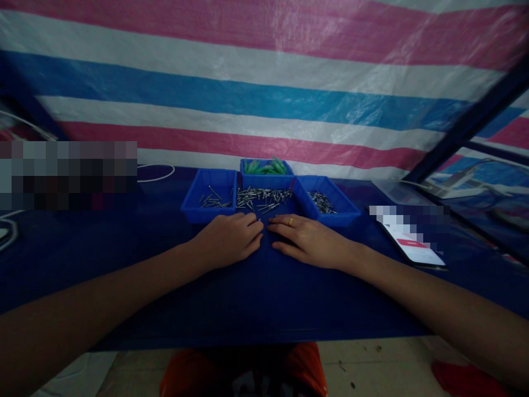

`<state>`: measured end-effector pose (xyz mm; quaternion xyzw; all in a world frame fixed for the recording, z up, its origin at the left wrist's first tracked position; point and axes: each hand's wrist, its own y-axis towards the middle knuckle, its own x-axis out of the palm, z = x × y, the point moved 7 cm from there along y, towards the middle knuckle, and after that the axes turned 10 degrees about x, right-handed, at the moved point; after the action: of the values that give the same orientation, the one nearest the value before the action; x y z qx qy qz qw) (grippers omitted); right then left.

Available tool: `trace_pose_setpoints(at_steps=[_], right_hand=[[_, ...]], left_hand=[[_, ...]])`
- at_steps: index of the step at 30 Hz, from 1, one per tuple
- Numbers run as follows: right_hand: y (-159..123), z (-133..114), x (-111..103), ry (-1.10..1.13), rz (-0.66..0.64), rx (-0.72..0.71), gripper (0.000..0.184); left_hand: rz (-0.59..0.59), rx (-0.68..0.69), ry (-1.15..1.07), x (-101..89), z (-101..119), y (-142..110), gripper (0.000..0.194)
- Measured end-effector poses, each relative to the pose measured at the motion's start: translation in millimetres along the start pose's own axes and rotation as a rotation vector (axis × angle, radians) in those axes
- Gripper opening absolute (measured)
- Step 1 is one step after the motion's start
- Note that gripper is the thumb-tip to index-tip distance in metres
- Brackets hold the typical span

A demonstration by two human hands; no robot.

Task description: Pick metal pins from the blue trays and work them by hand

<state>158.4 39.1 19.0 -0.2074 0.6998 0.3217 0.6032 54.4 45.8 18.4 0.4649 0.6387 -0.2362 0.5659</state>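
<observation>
My left hand [233,237] rests near the middle of the blue table, its fingers curled together. A small pale tip shows at its fingertips; what they hold is too small to make out. Facing it, my right hand [308,240] lies low over the tabletop with fingers stretched out and a ring on one of them. Just beyond both hands is a loose pile of thin silver metal pins, like rivets [264,197]. The left blue bin [210,212] has several such pins inside. More pins fill part of the right blue bin [341,212].
Behind the pile stands a third blue bin [268,179] with green plastic-looking packets [266,167]. A phone [417,245] with a lit screen lies to the right. White cables [159,179] run at the left. A striped sheet [248,99] hangs behind the table.
</observation>
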Motion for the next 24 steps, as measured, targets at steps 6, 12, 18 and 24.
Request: trace_pose_setpoints(at_steps=[6,12,18,24], right_hand=[[-0.7,0.3,0.4,0.008,0.008,-0.001,0.039],[0.5,4.8,-0.2,0.037,0.046,0.045,0.034],[-0.4,8.3,1.2,0.027,0.062,0.057,0.034],[-0.4,5.9,3.1,0.008,0.067,-0.012,0.029]], left_hand=[[0.019,0.058,0.001,-0.8,0.5,-1.0,0.018],[0.060,0.185,-0.038,0.4,6.3,-2.2,0.020],[0.084,0.254,-0.089,-1.4,11.9,-1.2,0.021],[0.075,0.307,-0.135,-2.7,14.2,-1.8,0.021]])
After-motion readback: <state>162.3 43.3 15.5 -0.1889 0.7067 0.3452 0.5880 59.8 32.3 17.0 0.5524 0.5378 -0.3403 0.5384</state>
